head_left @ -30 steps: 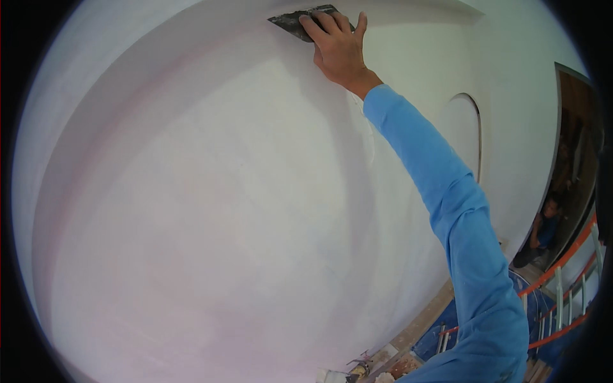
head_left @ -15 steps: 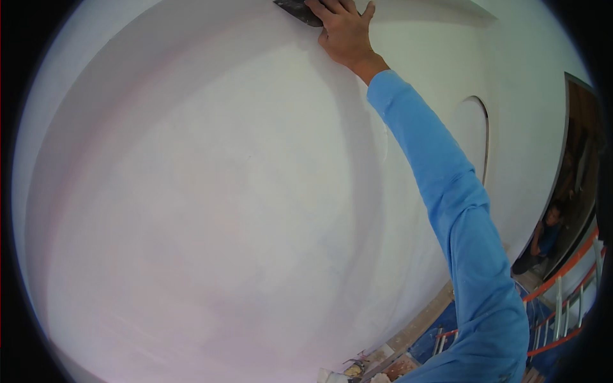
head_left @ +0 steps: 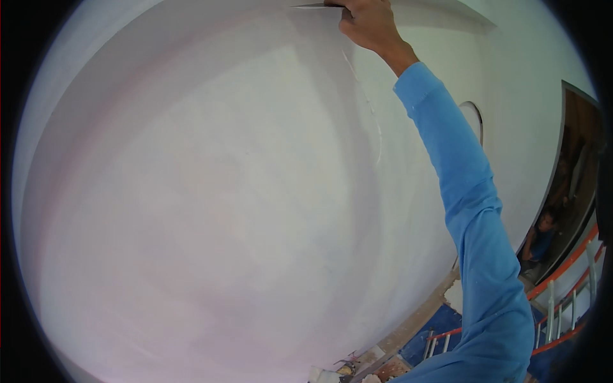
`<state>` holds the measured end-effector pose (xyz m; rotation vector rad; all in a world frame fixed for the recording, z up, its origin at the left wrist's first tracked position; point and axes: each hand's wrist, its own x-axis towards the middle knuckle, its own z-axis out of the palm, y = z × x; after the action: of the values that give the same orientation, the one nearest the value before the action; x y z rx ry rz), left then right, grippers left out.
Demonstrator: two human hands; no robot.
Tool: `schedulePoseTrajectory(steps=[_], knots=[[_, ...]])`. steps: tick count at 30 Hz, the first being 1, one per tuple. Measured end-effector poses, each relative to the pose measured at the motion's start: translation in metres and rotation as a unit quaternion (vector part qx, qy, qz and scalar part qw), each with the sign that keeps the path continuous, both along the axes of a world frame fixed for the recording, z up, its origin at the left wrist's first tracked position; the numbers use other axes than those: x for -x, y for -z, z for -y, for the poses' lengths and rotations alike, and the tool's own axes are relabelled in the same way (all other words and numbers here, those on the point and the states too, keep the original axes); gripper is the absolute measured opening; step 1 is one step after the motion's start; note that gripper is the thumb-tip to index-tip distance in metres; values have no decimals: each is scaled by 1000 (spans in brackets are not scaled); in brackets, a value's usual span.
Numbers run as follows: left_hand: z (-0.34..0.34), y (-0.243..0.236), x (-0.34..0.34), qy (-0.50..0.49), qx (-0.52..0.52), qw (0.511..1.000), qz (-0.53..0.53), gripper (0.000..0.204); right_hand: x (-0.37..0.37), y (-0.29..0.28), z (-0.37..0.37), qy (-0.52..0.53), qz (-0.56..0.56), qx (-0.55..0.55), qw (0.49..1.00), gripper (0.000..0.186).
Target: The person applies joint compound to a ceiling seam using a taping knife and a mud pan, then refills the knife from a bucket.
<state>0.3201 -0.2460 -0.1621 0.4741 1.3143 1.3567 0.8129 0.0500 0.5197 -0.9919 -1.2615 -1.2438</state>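
My right hand [head_left: 372,24], at the end of a raised arm in a light blue sleeve, is high on the pale wall [head_left: 223,191]. Its fingers are closed on a putty knife [head_left: 313,6] with a dark blade, now seen almost edge-on. The upper picture edge cuts off part of the hand, and the knife's handle does not show. Below the hand, a thin raised line of wet-looking filler [head_left: 377,131] runs down the wall. My left hand is out of the picture.
An orange ladder [head_left: 562,306] stands at the lower right, near blue sheeting [head_left: 434,332] on the floor. A person [head_left: 541,236] is low in the dark doorway behind it. An arched niche [head_left: 472,118] and a ledge [head_left: 453,9] lie to the right.
My right hand has moved right and slightly up, and the putty knife has turned from showing its flat face to nearly edge-on. More of the filler line shows now.
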Motion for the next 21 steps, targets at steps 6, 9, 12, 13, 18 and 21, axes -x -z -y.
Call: schedulePoseTrajectory(steps=[6,9,12,13,18,21], knots=[[0,-6,-4,50,17,977,-205,48,6,-20,-10,21,5,-31,999,36],[16,8,-23,70,19,958,-277,54,1,4,-9,-9,-21,-31,999,38],[14,17,-30,84,3,930,-357,54,11,23,-1,6,-55,-34,998,40],[13,20,-30,90,-3,920,-383,54,12,29,-6,11,-53,-39,998,41],[7,71,-20,37,-123,867,-482,51,13,24,-4,44,-69,-2,997,40],[0,29,-32,-1,15,1000,-25,47,17,28,10,43,-77,52,995,39]])
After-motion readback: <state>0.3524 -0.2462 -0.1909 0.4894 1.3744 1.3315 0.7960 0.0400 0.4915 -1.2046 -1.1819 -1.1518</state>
